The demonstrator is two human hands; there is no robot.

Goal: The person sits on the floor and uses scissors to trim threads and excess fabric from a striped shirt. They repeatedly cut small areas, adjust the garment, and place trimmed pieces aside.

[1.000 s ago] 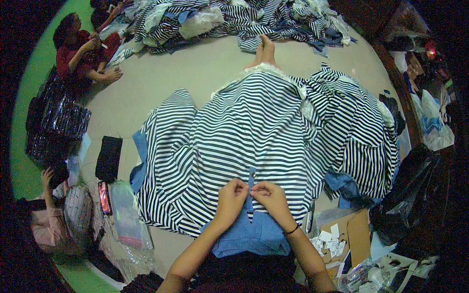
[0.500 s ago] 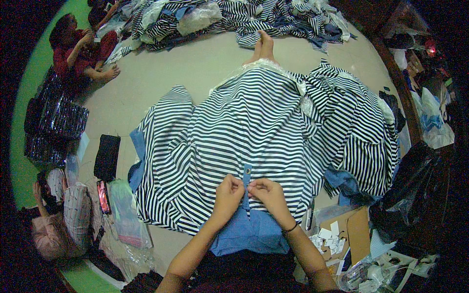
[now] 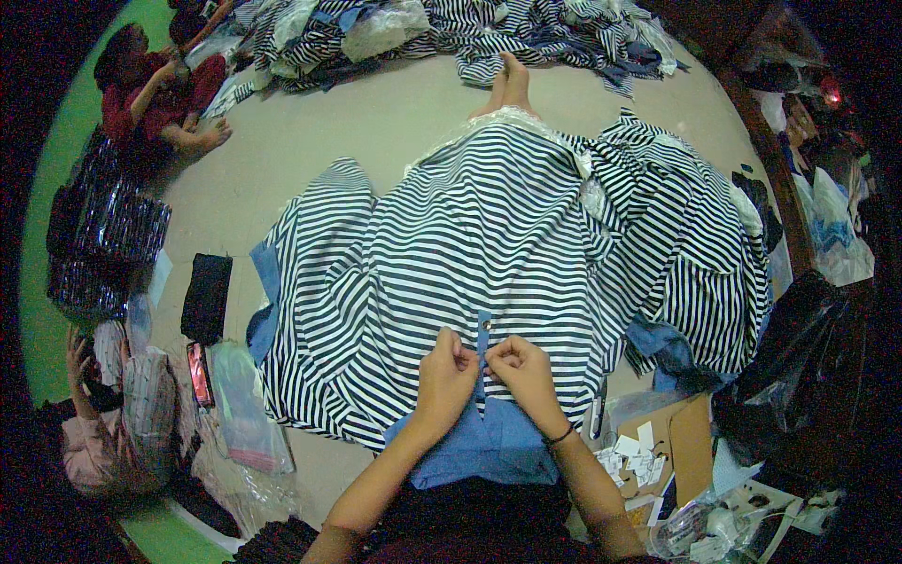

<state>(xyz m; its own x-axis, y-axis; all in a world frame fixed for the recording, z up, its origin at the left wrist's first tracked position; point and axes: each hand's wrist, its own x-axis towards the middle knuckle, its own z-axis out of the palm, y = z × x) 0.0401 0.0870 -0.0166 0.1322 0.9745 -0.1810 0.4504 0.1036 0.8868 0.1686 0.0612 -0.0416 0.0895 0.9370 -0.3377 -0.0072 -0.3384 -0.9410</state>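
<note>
A black-and-white striped shirt (image 3: 479, 226) with a blue collar (image 3: 489, 446) lies spread over my outstretched legs, collar toward me. Down its front runs a narrow blue placket (image 3: 485, 331) with a small round metal-coloured button near its far end. My left hand (image 3: 447, 376) is closed in a pinch at the placket's left edge. From the other side my right hand (image 3: 521, 376) pinches the placket too, fingertips close to the left ones. Whatever lies between the fingertips is mostly hidden.
More striped shirts (image 3: 700, 244) lie bunched at right; a large pile (image 3: 376, 42) is at the back. A cardboard box (image 3: 691, 451) with white tags sits near right. At left are a black pouch (image 3: 206, 299), a phone (image 3: 199, 374), plastic bags (image 3: 246, 414) and seated people (image 3: 150, 99).
Both hands have shifted slightly right along with the placket. The left fingers have loosened and lifted a little, and the right fingers have curled more. The seated people's hands moved slightly.
</note>
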